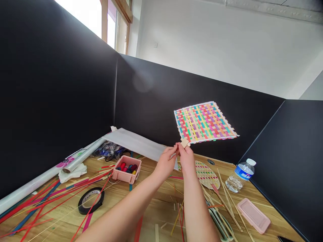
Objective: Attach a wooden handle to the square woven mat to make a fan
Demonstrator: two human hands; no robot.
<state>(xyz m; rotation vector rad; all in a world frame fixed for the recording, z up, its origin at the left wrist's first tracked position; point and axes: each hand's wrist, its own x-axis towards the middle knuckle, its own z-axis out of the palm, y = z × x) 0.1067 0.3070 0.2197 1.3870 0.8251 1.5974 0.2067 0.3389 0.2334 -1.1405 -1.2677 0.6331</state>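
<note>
A square woven fan of multicoloured strips with a white edge stands tilted up in front of the black partition. Its near corner has a small pale wooden piece, pinched by my right hand. Close against it, my left hand has its fingers closed at the same lower corner. Whatever part of a handle lies between the fingers is hidden. Beyond my right forearm, a round woven fan lies on the table.
A pink box of thread spools, black tape and loose coloured strips lie left. A water bottle, pink lid and thin wooden sticks are right. Black partitions enclose the wooden table.
</note>
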